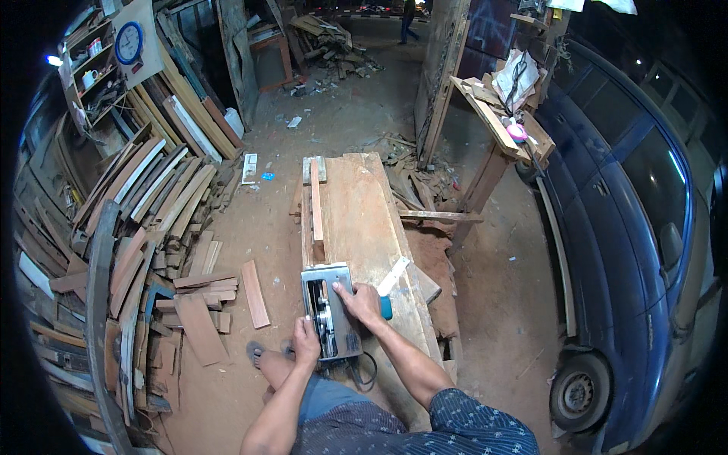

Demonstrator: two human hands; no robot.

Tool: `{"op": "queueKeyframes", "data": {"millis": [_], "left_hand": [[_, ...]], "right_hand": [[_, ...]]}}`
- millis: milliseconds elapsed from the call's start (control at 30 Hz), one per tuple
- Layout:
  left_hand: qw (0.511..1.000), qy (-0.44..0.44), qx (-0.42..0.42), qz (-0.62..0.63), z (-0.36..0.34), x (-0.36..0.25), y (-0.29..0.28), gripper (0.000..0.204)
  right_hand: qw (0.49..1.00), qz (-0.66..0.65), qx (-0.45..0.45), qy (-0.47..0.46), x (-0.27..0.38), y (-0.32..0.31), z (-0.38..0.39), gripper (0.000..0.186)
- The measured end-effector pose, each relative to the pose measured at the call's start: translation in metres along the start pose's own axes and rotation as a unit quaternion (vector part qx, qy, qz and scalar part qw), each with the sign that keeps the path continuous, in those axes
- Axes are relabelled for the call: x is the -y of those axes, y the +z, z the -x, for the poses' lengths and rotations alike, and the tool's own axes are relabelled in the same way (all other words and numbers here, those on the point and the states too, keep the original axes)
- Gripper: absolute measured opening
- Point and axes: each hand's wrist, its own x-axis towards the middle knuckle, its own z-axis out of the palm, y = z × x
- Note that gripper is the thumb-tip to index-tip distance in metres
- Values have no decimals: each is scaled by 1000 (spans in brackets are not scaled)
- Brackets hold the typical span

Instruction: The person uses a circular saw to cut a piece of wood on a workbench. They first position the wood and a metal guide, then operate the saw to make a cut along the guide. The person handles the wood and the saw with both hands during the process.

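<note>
A circular saw (339, 303) lies turned over at the near end of the wooden workbench (360, 197), its flat metal base plate facing up and a dark slot along its left side. My right hand (362, 302) grips its right side, thumb on the plate; the other fingers are partly hidden. A teal part (387, 307) shows beside that hand. My left hand (305, 339) is closed at the saw's lower left edge. The cord (369, 371) loops below. Ahead of the saw, a narrow wood strip (316, 197) runs along the bench's left edge.
Stacked boards (163, 197) fill the left side, with loose offcuts (201, 326) on the floor. A pale flat piece (393, 275) lies on the bench. At right are a cluttered wooden stand (500, 133) and a blue car (607, 197). A person (409, 21) is far off.
</note>
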Motion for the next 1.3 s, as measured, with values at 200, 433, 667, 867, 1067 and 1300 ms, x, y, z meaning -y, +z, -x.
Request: {"op": "queueKeyframes", "data": {"millis": [200, 433, 667, 867, 1067, 1300], "left_hand": [[999, 32, 1, -10, -1, 13, 6, 39], [995, -3, 35, 89, -40, 27, -4, 28], [970, -52, 86, 221, -122, 20, 0, 39], [955, -117, 186, 198, -141, -14, -12, 43], [933, -141, 254, 213, -146, 1, -28, 39], [903, -170, 359, 160, -160, -47, -38, 32]], "right_hand": [[994, 69, -42, -79, -2, 5, 1, 63], [980, 129, -112, -100, -1, 31, -16, 60], [969, 171, -148, -100, 22, 43, -21, 60], [957, 218, -165, -94, 27, 43, -2, 55], [970, 197, -104, -93, 43, 32, 6, 56], [992, 67, -88, 55, 39, -58, -37, 45]]}}
